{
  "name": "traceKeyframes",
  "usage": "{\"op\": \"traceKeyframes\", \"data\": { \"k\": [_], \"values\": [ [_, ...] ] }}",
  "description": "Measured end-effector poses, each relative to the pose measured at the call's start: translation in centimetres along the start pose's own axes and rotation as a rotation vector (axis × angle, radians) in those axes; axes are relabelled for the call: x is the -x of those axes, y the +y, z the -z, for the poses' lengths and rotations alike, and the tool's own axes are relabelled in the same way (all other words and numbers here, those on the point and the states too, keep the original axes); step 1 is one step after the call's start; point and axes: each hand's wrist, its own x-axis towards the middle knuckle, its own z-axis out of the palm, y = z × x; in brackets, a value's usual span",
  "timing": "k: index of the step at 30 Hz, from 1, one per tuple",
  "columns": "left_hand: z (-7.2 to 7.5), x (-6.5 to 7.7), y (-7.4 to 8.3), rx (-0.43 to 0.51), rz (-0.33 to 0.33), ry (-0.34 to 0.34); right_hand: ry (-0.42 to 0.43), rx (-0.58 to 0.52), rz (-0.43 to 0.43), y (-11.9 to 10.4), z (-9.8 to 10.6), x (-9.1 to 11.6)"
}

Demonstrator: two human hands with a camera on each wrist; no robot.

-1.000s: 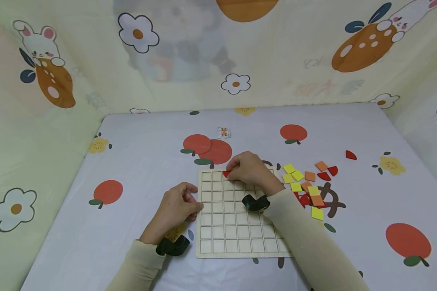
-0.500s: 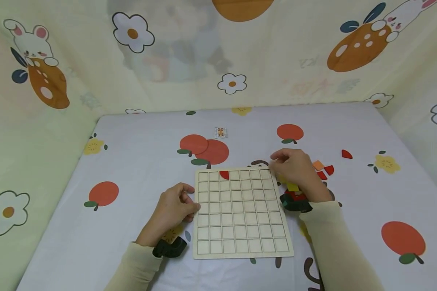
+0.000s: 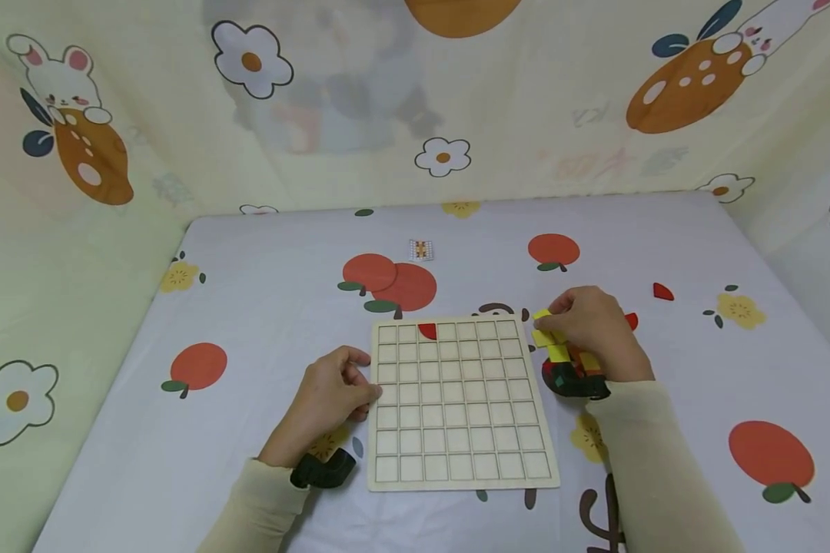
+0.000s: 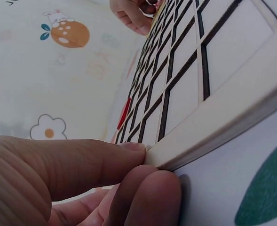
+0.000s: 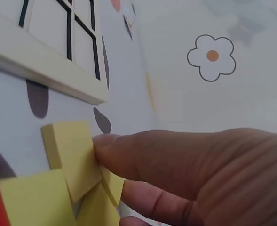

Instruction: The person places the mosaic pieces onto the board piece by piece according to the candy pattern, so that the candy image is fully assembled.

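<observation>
A pale wooden grid board (image 3: 462, 394) lies in the middle, with a red quarter-circle tile (image 3: 427, 331) in a cell of its far row. My left hand (image 3: 327, 397) holds the board's left edge; in the left wrist view the thumb (image 4: 100, 162) presses the rim and curled fingers lie against its side. Beyond the board's far right corner, my right hand (image 3: 591, 324) pinches a yellow square tile (image 5: 75, 153) at the pile. More yellow tiles (image 5: 37, 200) lie right below it. The right hand and wrist strap hide much of the pile.
Orange and red tiles show partly around the right wrist. A lone red quarter-circle tile (image 3: 662, 292) lies farther right. Behind the board is a small printed card (image 3: 420, 250). A patterned cloth (image 3: 270, 299) covers the table, and curtains (image 3: 360, 177) enclose it.
The red quarter-circle tile was let go in the far row. My right hand moved right from the board to the yellow tiles. The left hand stays at the board's edge.
</observation>
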Motion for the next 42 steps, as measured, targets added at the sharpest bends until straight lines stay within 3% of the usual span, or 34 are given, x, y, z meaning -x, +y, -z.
{"op": "traceKeyframes", "data": {
  "k": [6, 15, 22, 31, 42],
  "values": [
    [0.0, 0.1, 0.1, 0.014, -0.017, -0.006, 0.020, -0.046, 0.002, 0.0, -0.5, -0.3],
    [0.1, 0.2, 0.1, 0.014, -0.014, -0.005, 0.063, -0.166, 0.094, -0.4, -0.9, -0.5],
    [0.1, 0.1, 0.0, 0.022, -0.019, -0.010, 0.011, -0.289, 0.170, -0.5, -1.2, -0.8],
    [0.1, 0.0, -0.1, 0.018, -0.018, -0.009, -0.054, -0.209, 0.152, -1.2, -1.7, -0.4],
    [0.0, 0.0, -0.2, 0.012, -0.005, -0.004, 0.016, -0.021, 0.266, -1.6, -2.5, -0.6]
  ]
}}
